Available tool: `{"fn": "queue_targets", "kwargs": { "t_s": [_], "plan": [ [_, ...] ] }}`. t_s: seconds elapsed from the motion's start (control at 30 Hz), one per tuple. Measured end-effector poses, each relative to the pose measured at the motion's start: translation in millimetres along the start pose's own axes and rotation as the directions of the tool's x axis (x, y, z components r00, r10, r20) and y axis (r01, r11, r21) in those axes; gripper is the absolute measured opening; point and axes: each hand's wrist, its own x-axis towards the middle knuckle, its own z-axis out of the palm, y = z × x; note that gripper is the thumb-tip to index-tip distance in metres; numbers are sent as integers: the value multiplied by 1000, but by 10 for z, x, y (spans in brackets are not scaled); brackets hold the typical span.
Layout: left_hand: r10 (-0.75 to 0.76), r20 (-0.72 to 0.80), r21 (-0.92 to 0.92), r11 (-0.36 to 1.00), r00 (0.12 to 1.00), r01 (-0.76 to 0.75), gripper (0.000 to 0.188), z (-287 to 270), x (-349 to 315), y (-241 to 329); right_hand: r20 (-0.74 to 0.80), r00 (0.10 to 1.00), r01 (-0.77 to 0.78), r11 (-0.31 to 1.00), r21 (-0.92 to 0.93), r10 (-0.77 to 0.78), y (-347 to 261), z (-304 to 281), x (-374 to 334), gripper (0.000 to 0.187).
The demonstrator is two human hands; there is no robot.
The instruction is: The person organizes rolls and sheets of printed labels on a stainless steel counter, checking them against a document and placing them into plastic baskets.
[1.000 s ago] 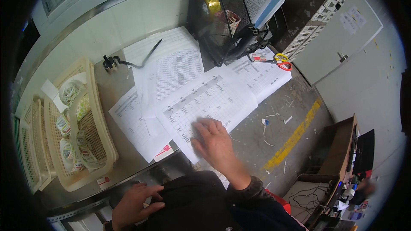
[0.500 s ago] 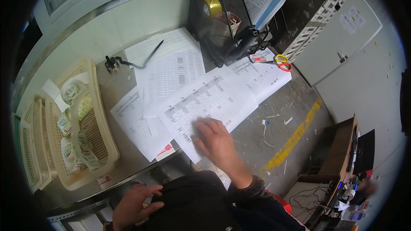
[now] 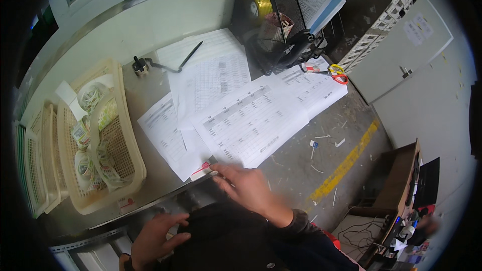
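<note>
Printed table sheets (image 3: 241,120) lie overlapping on the grey metal table, the top one slanting toward its front edge. My right hand (image 3: 248,190) is at that edge, thumb and fingers apart. Its fingertips are beside a small white-and-red label-like piece (image 3: 202,169) and close to the top sheet's front corner, which the hand hides. Whether they touch either one, I cannot tell. Lower left, my left hand (image 3: 158,238) hovers in front of the table with loosely bent, spread fingers and nothing in it.
Cream plastic baskets (image 3: 133,155) stand left, one holding rolls of labels (image 3: 90,95). A black pen (image 3: 191,55) on a cord lies on the far papers. Beyond are a black mesh organizer (image 3: 266,40), yellow tape (image 3: 258,4) and red-yellow scissors (image 3: 336,73).
My right hand has moved off the middle of the top sheet to the table's front edge, toward me. My left hand stays about where it was. The whole view has shifted slightly.
</note>
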Motion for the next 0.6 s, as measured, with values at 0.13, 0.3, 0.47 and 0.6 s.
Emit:
{"fn": "queue_targets", "kwargs": {
  "t_s": [0.13, 0.3, 0.47, 0.6],
  "plan": [
    [9, -6, -3, 1000, 1000, -9, 49, 12, -29, -1, 32, 999, 30, 1000, 2, -30, -2, 84, -46, 31],
    [45, -12, 13, 999, 999, -45, 48, 34, -25, -32, 130, 991, 9, 1000, -12, -8, -18, 198, -110, 30],
    [20, -12, 21, 1000, 1000, -20, 48, 26, -47, 13, 176, 984, 40, 999, 9, -41, -44, 290, -158, 29],
    [-68, -36, -49, 997, 997, 66, 46, -26, -121, 47, 258, 966, 21, 1000, 0, -20, -84, 322, -157, 30]
  ]
}}
